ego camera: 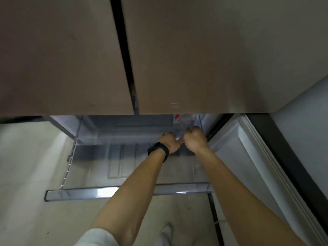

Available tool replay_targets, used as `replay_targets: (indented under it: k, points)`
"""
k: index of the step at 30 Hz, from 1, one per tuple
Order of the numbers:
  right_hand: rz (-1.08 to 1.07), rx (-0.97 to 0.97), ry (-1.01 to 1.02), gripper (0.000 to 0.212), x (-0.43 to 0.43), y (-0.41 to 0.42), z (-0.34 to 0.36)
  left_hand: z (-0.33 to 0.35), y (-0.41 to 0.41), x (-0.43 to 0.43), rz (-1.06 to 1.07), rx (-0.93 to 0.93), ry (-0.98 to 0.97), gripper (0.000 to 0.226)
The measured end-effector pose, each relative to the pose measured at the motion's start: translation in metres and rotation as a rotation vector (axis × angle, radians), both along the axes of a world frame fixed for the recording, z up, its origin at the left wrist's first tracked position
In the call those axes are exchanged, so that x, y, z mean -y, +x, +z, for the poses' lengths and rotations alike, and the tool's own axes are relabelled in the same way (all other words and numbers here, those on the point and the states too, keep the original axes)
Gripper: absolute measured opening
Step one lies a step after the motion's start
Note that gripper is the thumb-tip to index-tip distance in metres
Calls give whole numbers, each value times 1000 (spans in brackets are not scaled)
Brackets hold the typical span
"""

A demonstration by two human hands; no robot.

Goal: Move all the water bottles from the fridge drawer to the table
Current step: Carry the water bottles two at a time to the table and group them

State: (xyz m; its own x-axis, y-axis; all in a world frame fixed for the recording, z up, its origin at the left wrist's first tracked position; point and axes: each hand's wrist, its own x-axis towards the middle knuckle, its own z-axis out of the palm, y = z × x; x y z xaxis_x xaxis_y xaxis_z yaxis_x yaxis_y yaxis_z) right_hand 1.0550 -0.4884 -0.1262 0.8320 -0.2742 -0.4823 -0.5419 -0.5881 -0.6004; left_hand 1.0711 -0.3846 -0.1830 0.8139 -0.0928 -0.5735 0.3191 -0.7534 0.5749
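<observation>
Both arms reach deep into the pulled-out clear plastic fridge drawer point(124, 191) because the clear red-labelled water bottles point(184, 121) stand in its far right corner. There the left hand point(169, 142) and right hand point(195, 141) curl side by side. Blur hides whether either actually clasps a bottle.
</observation>
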Motion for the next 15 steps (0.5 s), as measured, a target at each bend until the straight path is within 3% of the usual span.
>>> replay_targets:
  k: [8, 12, 15]
  points:
    - [-32, -34, -173, 21, -12, 5, 0, 4, 3, -10, -48, 41, 13, 40]
    - [59, -71, -138, 21, -10, -9, 6, 13, -14, -45, 101, 15, -109, 42]
    - [8, -39, -96, 34, -4, -27, 17, 26, -30, -73, 167, -13, -172, 50]
